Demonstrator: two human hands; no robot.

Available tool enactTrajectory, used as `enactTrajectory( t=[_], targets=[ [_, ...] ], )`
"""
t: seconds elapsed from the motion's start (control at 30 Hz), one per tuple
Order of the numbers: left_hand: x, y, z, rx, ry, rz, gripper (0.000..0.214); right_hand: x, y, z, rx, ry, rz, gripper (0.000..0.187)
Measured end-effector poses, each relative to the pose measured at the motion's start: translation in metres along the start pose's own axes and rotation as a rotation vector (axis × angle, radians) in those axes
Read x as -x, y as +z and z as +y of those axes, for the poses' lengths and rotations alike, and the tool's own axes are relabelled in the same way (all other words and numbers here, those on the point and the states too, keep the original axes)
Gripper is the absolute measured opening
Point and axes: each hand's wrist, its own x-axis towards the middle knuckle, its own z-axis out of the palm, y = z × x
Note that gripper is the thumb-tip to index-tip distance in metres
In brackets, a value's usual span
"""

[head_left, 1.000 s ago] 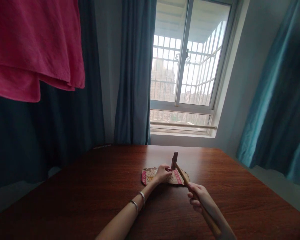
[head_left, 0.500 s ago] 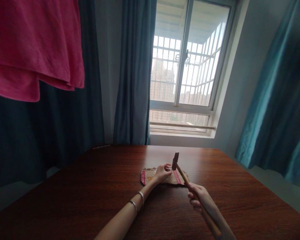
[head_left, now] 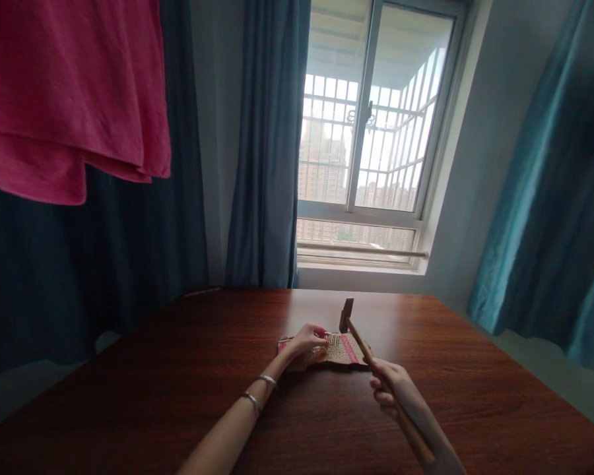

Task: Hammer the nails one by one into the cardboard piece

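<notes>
My right hand [head_left: 391, 386] is wrapped around the wooden handle of a hammer [head_left: 361, 343]. Its dark metal head is raised above the right part of a flat patterned pad [head_left: 354, 349], beige with pink bands. Over the pad's left part is my left hand [head_left: 309, 338], fingers curled together in a pinch. Whatever it may hold is too small to make out. Just right of those fingertips, rows of small dark marks or pins show on the pad; I cannot tell which. My left forearm hides part of the pad's near left side.
The pad lies on a brown wooden table [head_left: 178, 389]. Behind the table are a barred window [head_left: 361, 132] and blue curtains [head_left: 267, 145]. A pink cloth [head_left: 74, 99] hangs at the upper left.
My left hand has shifted left along the pad, uncovering the rows of small dark marks. The hammer stays raised, its head slightly higher and further left.
</notes>
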Motion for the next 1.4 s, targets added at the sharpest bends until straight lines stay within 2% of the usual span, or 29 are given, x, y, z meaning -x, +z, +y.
enactTrajectory(
  t=[0.1,0.23,0.57,0.7,0.9,1.23,1.4],
  targets=[
    [0.0,0.005,-0.001,-0.062,0.057,0.058,0.022,0.0,0.006,-0.001,0.011,-0.008,0.001,0.039],
    [-0.001,0.008,-0.003,-0.062,0.133,0.072,0.022,0.0,0.011,-0.001,0.019,-0.005,-0.007,0.039],
    [-0.007,0.021,-0.008,-0.04,0.044,0.117,0.029,-0.005,0.003,0.001,0.022,-0.003,0.023,0.038],
    [-0.005,0.016,-0.01,-0.025,0.058,0.087,0.027,-0.004,0.005,0.001,0.024,-0.013,0.001,0.038],
    [-0.006,0.008,-0.009,-0.019,0.068,0.033,0.026,-0.007,0.022,-0.002,0.036,-0.002,-0.003,0.037],
    [0.004,0.01,0.015,0.03,0.035,0.006,0.024,-0.009,0.032,-0.001,0.064,0.019,-0.049,0.039],
    [0.0,0.012,0.006,0.011,0.075,0.023,0.023,-0.008,0.032,-0.005,0.1,-0.013,-0.055,0.042]
  ],
)
